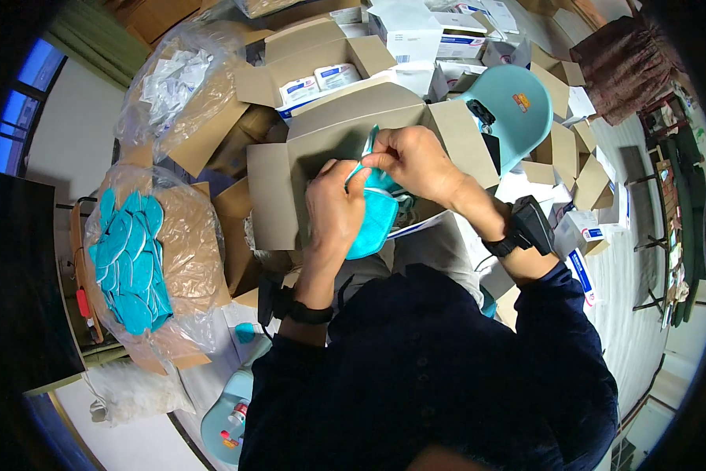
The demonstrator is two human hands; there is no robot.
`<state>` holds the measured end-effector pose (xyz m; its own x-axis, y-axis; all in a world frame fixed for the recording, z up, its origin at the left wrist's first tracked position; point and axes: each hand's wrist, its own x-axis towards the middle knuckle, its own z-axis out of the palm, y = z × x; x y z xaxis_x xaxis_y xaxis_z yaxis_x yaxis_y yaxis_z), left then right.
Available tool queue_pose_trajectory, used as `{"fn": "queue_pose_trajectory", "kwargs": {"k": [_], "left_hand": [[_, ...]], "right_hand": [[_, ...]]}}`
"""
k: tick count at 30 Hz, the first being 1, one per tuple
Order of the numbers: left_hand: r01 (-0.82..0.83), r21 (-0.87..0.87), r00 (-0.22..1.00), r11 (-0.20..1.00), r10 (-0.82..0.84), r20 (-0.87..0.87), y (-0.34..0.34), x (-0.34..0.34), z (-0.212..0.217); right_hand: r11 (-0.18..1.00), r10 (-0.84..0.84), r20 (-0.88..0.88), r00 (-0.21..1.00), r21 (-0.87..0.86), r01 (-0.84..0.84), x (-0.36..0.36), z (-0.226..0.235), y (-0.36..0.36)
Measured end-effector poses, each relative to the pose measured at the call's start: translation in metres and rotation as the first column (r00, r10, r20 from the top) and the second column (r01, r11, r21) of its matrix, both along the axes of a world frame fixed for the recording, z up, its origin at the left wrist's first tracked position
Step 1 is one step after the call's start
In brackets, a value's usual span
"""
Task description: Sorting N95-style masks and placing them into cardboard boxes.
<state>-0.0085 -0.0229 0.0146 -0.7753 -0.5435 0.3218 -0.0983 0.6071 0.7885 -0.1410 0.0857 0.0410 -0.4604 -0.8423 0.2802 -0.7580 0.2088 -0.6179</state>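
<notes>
A teal face mask (375, 224) with a pale edge hangs from my two hands above an open cardboard box (273, 196). My left hand (333, 206) is closed on the mask's upper left side, thumb and fingers pinched together. Close beside it, my right hand (417, 161) pinches the narrow upper end of the same mask. Whether a strap is between the right fingertips is too small to tell. The hands and mask hide much of the box's inside. To the left, many loose teal masks (129, 259) lie heaped in a plastic-lined carton.
Another open carton (306, 47) holding white packs (337, 76) stands beyond the box. A clear bag of white pieces (176, 78) sits at the far left. A light-blue chair (526, 98) stands right, near scattered white boxes (578, 228). A light-blue stool (214, 428) is at lower left.
</notes>
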Motion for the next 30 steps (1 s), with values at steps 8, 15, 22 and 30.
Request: {"fn": "queue_pose_trajectory", "kwargs": {"k": [8, 15, 22, 30], "left_hand": [[0.097, -0.121, 0.985, 0.988, -0.079, 0.152, -0.008, -0.003, 0.021], [-0.057, 0.037, 0.996, 0.998, 0.059, -0.071, 0.004, 0.017, 0.031], [0.094, 0.694, 0.885, 0.714, 0.260, -0.387, -0.010, -0.010, 0.036], [0.069, 0.723, 0.918, 0.688, 0.240, -0.316, -0.005, -0.004, 0.029]], "right_hand": [[0.997, -0.075, -0.056, 0.996, -0.031, 0.073, 0.002, 0.014, -0.006], [0.859, -0.425, 0.147, 0.893, -0.248, 0.449, -0.114, 0.007, 0.015], [0.957, -0.013, 0.306, 0.952, -0.271, 0.100, -0.005, 0.047, 0.012], [0.964, 0.077, -0.063, 0.995, -0.250, -0.091, 0.009, 0.023, -0.004]]}}
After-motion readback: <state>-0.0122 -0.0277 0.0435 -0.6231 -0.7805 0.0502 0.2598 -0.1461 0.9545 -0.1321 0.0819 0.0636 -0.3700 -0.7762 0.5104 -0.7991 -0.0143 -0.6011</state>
